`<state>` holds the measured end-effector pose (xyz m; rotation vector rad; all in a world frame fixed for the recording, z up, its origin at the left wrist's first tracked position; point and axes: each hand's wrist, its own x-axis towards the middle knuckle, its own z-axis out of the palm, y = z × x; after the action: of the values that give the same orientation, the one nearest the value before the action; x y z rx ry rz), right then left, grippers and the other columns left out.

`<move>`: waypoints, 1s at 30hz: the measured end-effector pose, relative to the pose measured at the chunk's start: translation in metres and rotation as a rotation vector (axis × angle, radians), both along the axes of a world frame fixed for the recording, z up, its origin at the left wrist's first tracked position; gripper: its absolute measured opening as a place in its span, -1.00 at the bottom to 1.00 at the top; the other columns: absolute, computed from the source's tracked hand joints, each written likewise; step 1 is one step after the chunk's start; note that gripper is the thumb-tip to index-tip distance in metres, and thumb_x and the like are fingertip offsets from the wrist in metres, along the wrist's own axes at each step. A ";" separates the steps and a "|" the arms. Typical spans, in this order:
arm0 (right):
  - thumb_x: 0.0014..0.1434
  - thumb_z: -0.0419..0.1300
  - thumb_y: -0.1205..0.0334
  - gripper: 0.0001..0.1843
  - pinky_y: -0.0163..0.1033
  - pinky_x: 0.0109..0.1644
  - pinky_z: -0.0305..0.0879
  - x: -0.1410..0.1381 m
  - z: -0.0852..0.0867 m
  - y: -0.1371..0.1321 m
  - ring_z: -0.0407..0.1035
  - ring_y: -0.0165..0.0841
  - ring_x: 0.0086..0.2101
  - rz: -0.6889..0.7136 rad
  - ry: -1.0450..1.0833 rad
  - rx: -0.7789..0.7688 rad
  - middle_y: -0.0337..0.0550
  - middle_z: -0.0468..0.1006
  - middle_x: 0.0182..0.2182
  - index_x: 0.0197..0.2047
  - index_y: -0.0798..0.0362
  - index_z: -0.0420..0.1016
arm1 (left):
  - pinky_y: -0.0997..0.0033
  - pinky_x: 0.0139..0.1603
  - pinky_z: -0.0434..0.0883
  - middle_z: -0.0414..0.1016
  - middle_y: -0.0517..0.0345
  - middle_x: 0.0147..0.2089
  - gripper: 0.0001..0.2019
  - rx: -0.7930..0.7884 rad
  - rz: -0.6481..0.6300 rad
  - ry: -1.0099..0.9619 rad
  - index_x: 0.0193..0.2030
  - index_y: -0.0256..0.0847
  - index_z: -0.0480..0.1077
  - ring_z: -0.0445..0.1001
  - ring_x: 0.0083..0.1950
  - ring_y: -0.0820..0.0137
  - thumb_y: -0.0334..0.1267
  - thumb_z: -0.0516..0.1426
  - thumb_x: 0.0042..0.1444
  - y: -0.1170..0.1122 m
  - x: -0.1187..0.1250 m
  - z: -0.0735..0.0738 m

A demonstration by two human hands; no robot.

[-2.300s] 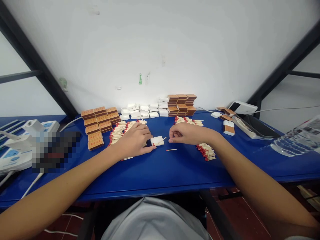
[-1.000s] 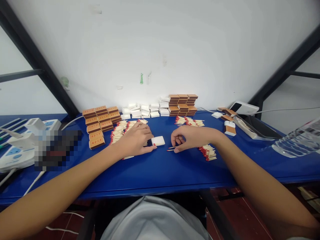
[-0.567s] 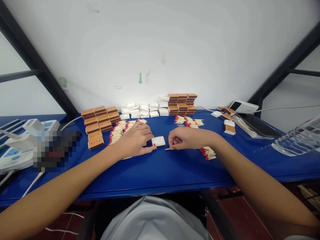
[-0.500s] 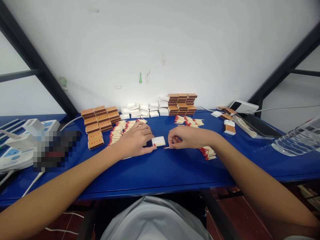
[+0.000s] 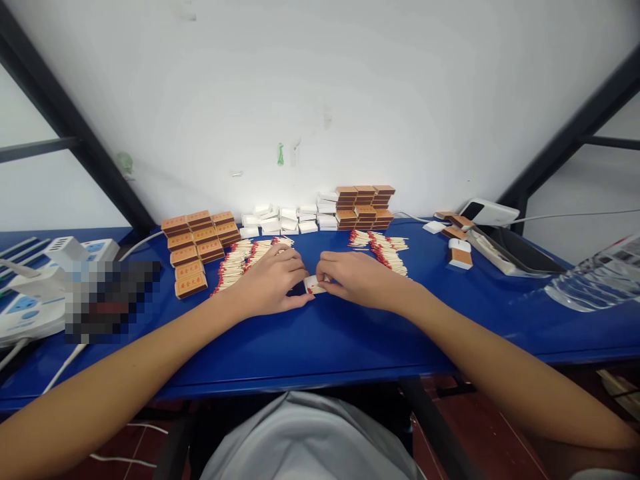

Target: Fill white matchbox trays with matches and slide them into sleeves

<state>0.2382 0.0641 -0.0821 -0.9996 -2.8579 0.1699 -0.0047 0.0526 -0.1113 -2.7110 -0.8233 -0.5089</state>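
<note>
A small white matchbox tray [image 5: 313, 285] lies on the blue table [image 5: 320, 340], mostly covered by my hands, with red match heads showing in it. My left hand [image 5: 273, 279] is curled against its left side, thumb along the near edge. Over the tray's right part rests my right hand [image 5: 353, 278], its fingers bent and pinched on matches. Loose red-tipped matches lie in a heap [image 5: 240, 260] behind my left hand and in another heap [image 5: 383, 250] behind my right hand.
Brown matchbox sleeves are stacked at back left [image 5: 197, 243] and back centre [image 5: 365, 205], with white trays [image 5: 285, 222] between them. A power strip [image 5: 60, 263] and cables lie at the left. A phone [image 5: 517, 253], a white device [image 5: 487, 213] and a plastic bottle [image 5: 595, 280] sit at the right.
My right hand picked up loose matches from the table to the right of the tray and carried them left onto the tray. My left hand stayed on the tray.
</note>
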 end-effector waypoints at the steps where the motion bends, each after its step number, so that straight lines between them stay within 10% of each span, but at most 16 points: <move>1: 0.45 0.21 0.28 -0.90 -0.21 -0.20 0.15 0.000 0.001 -0.001 0.47 -0.24 -0.20 -0.003 -0.014 -0.005 -0.02 0.58 -0.11 -0.10 0.07 0.55 | -0.01 0.28 0.37 0.68 -0.09 -0.07 -0.63 0.001 -0.002 -0.005 -0.12 -0.23 0.63 0.55 0.09 0.11 0.03 0.16 0.45 0.000 0.000 0.000; 17: 0.42 0.18 0.27 -0.84 -0.23 -0.21 0.19 0.012 -0.002 0.014 0.39 -0.31 -0.29 0.042 0.140 -0.072 -0.10 0.55 -0.23 -0.19 0.05 0.58 | 0.00 0.27 0.37 0.67 -0.07 -0.08 -0.63 -0.006 -0.004 -0.006 -0.08 -0.26 0.63 0.55 0.08 0.11 0.04 0.20 0.42 0.002 -0.002 -0.002; 30: 0.33 0.20 0.37 -0.83 -0.22 -0.25 0.21 0.076 -0.009 0.089 0.51 -0.24 -0.27 -0.367 -0.058 0.029 0.01 0.71 -0.21 -0.21 0.09 0.65 | 0.03 0.27 0.39 0.67 -0.05 -0.09 -0.66 -0.049 -0.001 -0.027 -0.06 -0.24 0.65 0.55 0.07 0.13 0.01 0.22 0.40 0.000 -0.002 0.001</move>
<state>0.3137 0.1529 -0.0907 -1.5179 -2.6542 0.0668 -0.0065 0.0522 -0.1102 -2.7548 -0.8526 -0.5333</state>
